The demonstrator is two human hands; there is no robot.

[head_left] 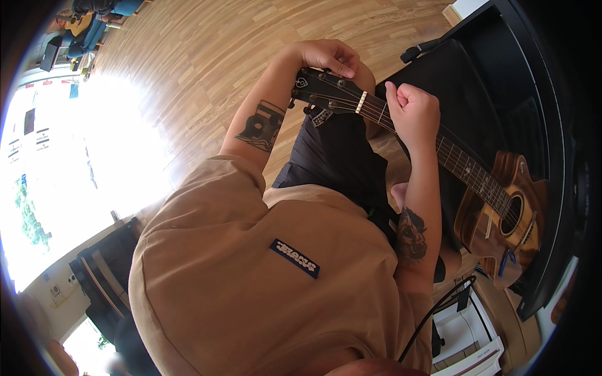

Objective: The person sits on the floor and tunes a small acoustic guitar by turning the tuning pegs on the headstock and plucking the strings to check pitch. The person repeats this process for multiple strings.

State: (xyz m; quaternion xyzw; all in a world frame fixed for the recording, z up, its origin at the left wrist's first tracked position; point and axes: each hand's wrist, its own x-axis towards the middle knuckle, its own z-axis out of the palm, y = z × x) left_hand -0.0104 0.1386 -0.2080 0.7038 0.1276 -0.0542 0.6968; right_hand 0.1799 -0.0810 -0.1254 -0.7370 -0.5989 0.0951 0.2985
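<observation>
An acoustic guitar with a brown wood body (481, 222) lies at the right, its neck (464, 163) running up-left to a black headstock (320, 88) by my dark-clad leg (332, 156). My left hand (332, 59) is just above the headstock, near the tuners, with fingers curled and thumb pressed in; anything inside is too small to make out. My right hand (411, 109) is closed over the neck just below the white nut (362, 100), thumb beside curled fingers; I cannot make out what, if anything, it holds.
A black padded piece of furniture (464, 75) stands at the right. Far upper left are a bright window, another guitar (78, 24) and a seated person (103, 7). Dark cases (97, 288) stand lower left; a white object (464, 338) and cable are lower right. Wooden flooring (219, 50) surrounds me.
</observation>
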